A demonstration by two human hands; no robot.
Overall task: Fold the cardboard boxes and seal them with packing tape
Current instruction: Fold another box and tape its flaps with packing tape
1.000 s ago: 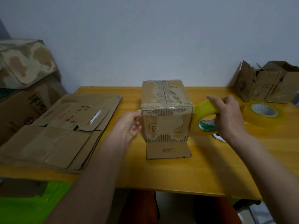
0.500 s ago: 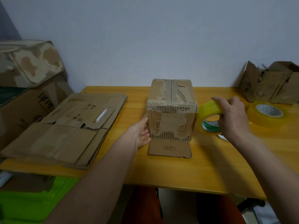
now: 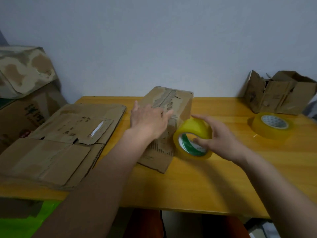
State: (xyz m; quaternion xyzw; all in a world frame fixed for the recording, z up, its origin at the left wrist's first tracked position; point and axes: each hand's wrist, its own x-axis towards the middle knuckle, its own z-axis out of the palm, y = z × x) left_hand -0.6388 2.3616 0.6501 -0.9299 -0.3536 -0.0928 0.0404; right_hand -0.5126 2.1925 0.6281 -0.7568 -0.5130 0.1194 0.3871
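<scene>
A worn, scuffed cardboard box (image 3: 169,107) with torn paper skin stands folded at the middle of a yellow wooden table (image 3: 197,182); the left hand (image 3: 149,120) lies flat on top, fingers spread. The right hand (image 3: 221,136) grips one yellow tape roll (image 3: 193,138) touching the box's right side. A second roll (image 3: 271,125) lies far right, near one open box (image 3: 277,93); flattened boxes (image 3: 58,143) are stacked on the left.

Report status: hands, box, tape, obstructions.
Left hand flat on box. Right hand grips tape roll beside it. Nothing in the way.
</scene>
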